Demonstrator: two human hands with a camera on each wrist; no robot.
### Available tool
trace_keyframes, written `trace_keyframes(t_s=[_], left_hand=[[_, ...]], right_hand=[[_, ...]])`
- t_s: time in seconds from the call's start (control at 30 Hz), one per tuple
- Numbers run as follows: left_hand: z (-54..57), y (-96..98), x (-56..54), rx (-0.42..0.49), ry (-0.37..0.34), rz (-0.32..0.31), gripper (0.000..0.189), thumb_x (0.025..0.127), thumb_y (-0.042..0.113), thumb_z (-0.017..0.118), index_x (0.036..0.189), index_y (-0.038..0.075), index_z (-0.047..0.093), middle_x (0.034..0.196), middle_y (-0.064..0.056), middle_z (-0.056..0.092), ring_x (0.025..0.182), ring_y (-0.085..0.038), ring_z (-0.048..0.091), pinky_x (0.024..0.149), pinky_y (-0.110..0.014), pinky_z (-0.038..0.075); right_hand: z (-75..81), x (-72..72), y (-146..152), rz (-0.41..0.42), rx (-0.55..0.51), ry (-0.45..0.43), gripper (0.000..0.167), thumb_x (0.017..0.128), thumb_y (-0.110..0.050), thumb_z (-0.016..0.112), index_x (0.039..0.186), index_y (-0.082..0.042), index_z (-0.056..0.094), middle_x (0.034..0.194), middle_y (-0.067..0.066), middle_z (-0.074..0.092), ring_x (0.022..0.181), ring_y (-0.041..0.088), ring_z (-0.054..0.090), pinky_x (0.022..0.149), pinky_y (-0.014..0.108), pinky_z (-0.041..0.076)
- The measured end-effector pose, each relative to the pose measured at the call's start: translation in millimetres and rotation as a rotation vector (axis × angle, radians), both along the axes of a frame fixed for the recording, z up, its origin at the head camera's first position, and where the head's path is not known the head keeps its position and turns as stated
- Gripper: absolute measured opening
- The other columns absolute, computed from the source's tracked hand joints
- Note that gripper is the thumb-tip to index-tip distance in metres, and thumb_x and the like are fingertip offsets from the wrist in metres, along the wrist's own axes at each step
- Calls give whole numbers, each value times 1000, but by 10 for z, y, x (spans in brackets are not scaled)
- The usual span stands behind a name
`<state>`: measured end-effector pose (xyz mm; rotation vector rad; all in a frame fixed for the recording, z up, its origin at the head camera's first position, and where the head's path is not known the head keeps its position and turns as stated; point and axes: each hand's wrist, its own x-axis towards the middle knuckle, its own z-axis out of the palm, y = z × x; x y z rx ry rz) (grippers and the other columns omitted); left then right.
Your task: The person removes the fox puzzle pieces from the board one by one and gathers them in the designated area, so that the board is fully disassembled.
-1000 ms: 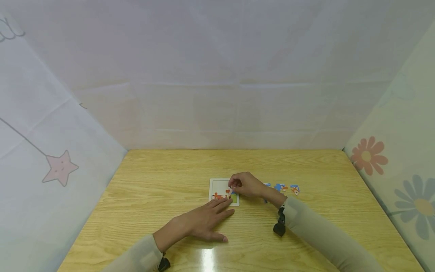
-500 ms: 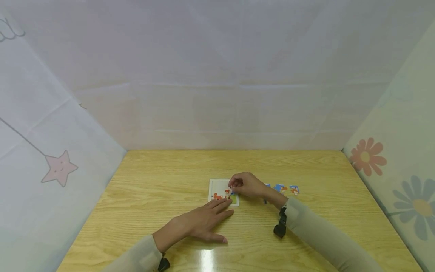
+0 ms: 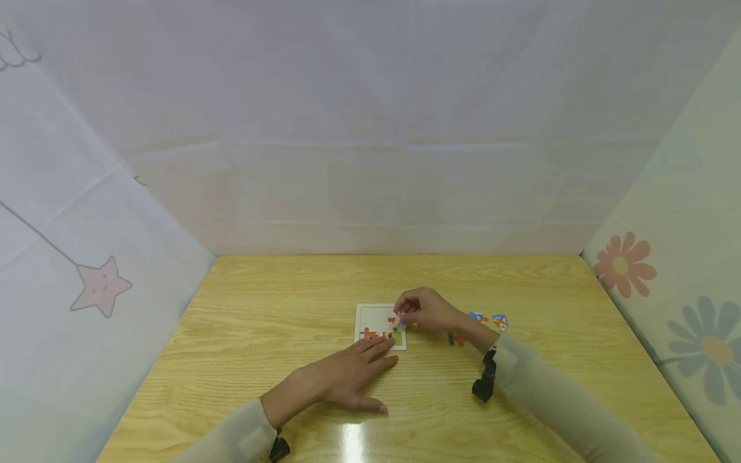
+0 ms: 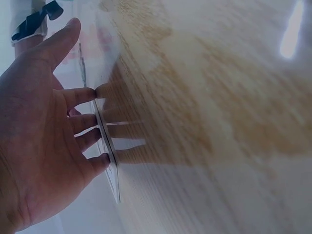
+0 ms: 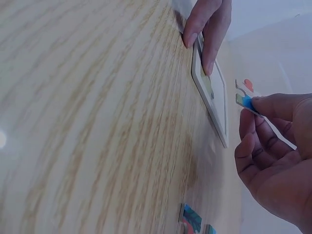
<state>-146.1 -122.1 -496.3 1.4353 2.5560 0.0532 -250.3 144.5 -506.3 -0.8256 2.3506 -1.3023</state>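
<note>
A small white puzzle frame (image 3: 376, 315) lies on the table, with an orange-red piece (image 3: 369, 334) and a green piece (image 3: 397, 336) along its near side. My left hand (image 3: 347, 373) spreads straight fingers over the frame's near edge; the left wrist view shows its fingertips (image 4: 103, 161) right at that edge. Between thumb and fingers my right hand (image 3: 429, 312) pinches a jigsaw piece (image 5: 247, 101), coloured blue, green and orange-red. In the right wrist view this piece is raised above the frame, tilted. From the head it overlaps the frame's right side.
Several loose jigsaw pieces (image 3: 500, 321) lie on the wooden table (image 3: 278, 296) to the right of the frame, some partly behind the right forearm. Fabric walls with a star (image 3: 103, 286) and flowers (image 3: 626, 264) enclose the table's back and sides.
My right hand has shifted slightly right and up with the jigsaw piece, which has come away from the spot it was held over. The left hand has stayed in place.
</note>
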Motion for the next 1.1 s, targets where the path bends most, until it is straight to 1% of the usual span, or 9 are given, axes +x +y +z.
trace_keyframes(t_s=[0.2, 0.33, 0.5, 0.67, 0.8, 0.93, 1.1], left_hand=[[-15, 3, -1, 5, -4, 3, 91, 100, 73, 52, 165, 12, 37, 176, -16, 20, 162, -34, 21, 129, -50, 27], [-27, -1, -2, 11, 2, -2, 91, 100, 73, 53, 165, 12, 37, 175, -17, 20, 162, -34, 21, 129, -50, 27], [-25, -3, -1, 18, 4, -4, 91, 100, 72, 54, 165, 11, 38, 175, -17, 21, 162, -35, 21, 129, -51, 27], [-34, -3, -4, 23, 9, -6, 90, 100, 72, 54, 165, 11, 38, 175, -18, 21, 162, -35, 22, 129, -51, 27], [-40, -4, 0, 24, 12, -5, 90, 100, 72, 54, 165, 11, 38, 175, -18, 21, 162, -34, 22, 129, -51, 27], [-44, -3, 6, 25, 13, -1, 90, 100, 71, 54, 165, 11, 37, 175, -17, 20, 162, -34, 22, 129, -51, 27], [-38, -4, 6, 26, 3, 7, 89, 100, 70, 56, 165, 11, 38, 175, -17, 20, 161, -34, 22, 129, -51, 27]], right_hand=[[27, 29, 104, -2, -16, -30, 15, 102, -8, 71, 115, -3, 74, 104, 2, 74, 93, 18, 69, 80, 30, 58], [38, 43, 180, -5, -14, -29, 15, 102, -7, 70, 116, -3, 74, 103, 3, 74, 93, 18, 69, 79, 30, 58], [64, 54, 267, -14, 5, -20, 13, 101, -8, 71, 114, -7, 75, 102, 1, 74, 92, 16, 70, 80, 31, 59], [92, 81, 355, -22, 14, -32, 13, 101, -8, 72, 112, -11, 76, 103, 1, 75, 93, 17, 70, 80, 30, 59], [103, 107, 423, -23, 15, -39, 14, 101, -8, 71, 114, -10, 76, 106, 2, 75, 97, 19, 69, 82, 29, 58], [115, 133, 482, -19, 27, -24, 14, 101, -8, 71, 114, -10, 76, 107, 2, 75, 96, 20, 69, 82, 28, 58], [128, 160, 564, -1, 52, 13, 14, 102, -7, 70, 114, -10, 75, 104, 1, 74, 93, 19, 68, 79, 27, 58]])
